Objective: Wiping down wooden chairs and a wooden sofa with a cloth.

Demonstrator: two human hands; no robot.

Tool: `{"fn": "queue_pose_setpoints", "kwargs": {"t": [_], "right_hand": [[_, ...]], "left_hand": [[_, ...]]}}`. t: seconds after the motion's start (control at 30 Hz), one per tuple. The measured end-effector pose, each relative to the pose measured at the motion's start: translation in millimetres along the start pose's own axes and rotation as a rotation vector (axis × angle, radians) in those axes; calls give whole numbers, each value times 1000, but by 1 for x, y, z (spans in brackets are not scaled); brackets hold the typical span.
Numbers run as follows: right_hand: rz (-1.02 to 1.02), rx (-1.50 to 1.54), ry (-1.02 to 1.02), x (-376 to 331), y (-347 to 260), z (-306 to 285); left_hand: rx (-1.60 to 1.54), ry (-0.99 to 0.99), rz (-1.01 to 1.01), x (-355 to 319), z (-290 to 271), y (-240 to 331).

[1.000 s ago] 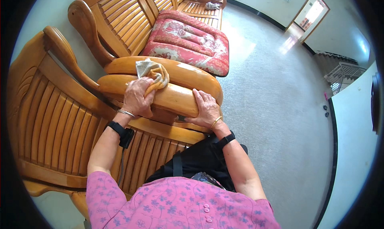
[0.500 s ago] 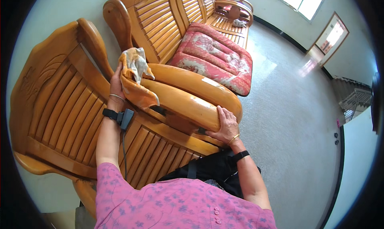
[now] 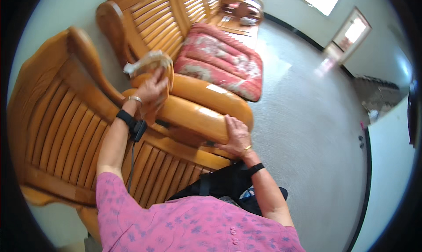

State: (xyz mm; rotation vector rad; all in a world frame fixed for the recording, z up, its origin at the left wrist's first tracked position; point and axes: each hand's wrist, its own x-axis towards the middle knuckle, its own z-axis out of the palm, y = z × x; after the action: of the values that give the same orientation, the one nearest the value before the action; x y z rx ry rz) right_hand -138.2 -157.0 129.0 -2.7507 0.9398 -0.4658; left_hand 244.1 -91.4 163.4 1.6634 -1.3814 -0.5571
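Observation:
My left hand (image 3: 151,90) grips an orange and white cleaning cloth (image 3: 159,60) over the back end of a wooden chair's armrest (image 3: 189,113). The cloth and the fingers are blurred by motion; part of the cloth hangs below the hand along the armrest's inner side. My right hand (image 3: 237,133) lies flat on the rounded front end of that same armrest, fingers stretched out and thumb apart, with nothing in it. Below both hands is the slatted seat (image 3: 154,168) of the chair, its slatted back (image 3: 66,115) at the left.
Beyond the armrest stands a longer wooden slatted bench (image 3: 154,14), with a red patterned cushion (image 3: 222,60) on its near end. A small greyish item (image 3: 248,21) lies farther along it. Grey floor (image 3: 303,133) stretches right towards a doorway (image 3: 349,34) and a white panel (image 3: 391,164).
My left hand has turned over and swung inward, bringing the cloth across the armrest's back end. My right hand keeps its place on the armrest, while the whole view has shifted slightly.

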Motion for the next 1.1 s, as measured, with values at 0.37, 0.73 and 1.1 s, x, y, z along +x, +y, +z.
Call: {"fn": "queue_pose_setpoints", "kwargs": {"t": [0.37,0.73,1.1], "right_hand": [[-121,413,19,-1,36,9],[33,864,-169,-16,109,9],[526,1361,209,42,246,32]], "left_hand": [[531,-163,487,-55,108,114],[649,-190,430,-23,155,130],[640,-467,564,21,160,130]]}}
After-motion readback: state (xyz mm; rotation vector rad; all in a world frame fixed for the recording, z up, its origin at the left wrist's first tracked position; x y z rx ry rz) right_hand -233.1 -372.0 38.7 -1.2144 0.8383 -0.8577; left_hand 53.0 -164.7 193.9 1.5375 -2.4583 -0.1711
